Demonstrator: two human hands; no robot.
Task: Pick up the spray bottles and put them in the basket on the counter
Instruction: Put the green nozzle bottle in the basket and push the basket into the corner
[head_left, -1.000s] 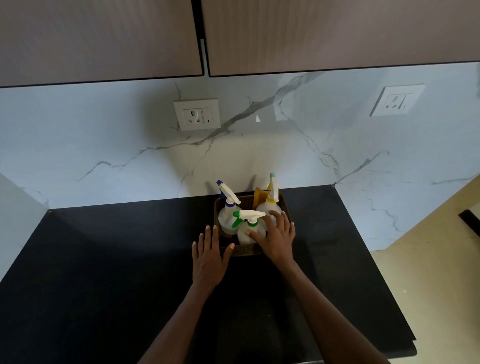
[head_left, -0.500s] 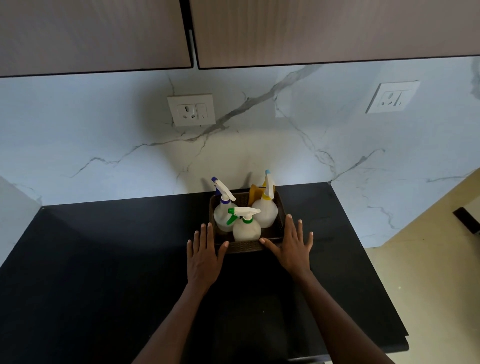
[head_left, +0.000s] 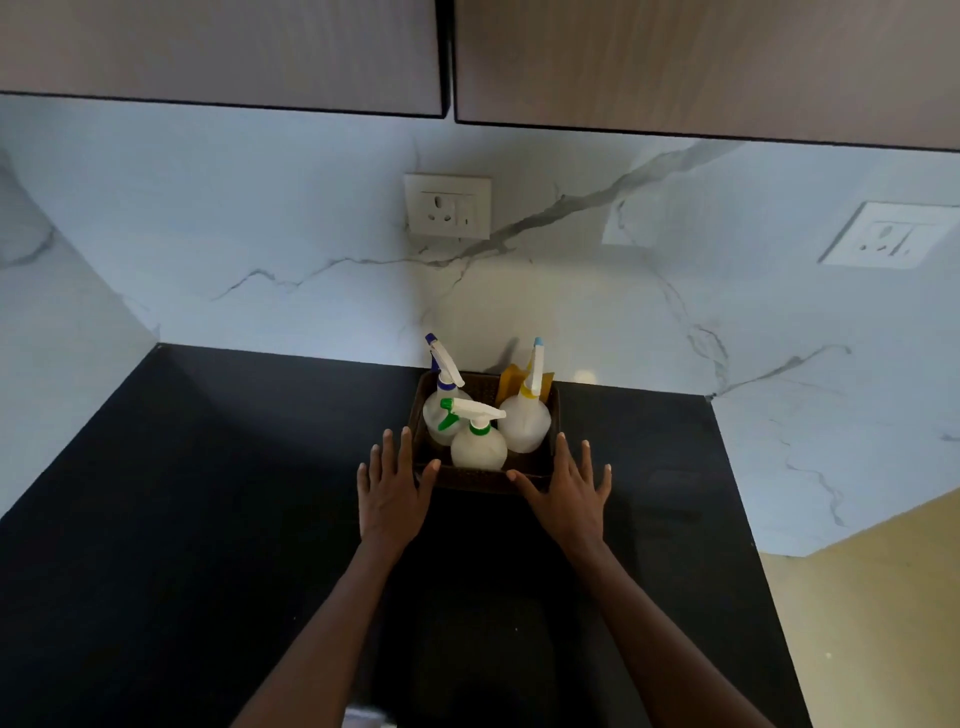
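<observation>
Apparently done | three white plastic spray bottles (head_left: 479, 446) upright in dark woven basket (head_left: 470, 479), frame centre | left hand (head_left: 390, 488), right hand (head_left: 570, 493) spread flat, empty, flanking basket on black desk (head_left: 208, 493)

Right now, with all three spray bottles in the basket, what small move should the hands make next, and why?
Probably lift both away. The left hand and right hand lie open and empty at the front corners of the basket, which already holds all three spray bottles; none is visible elsewhere on the counter.
</observation>
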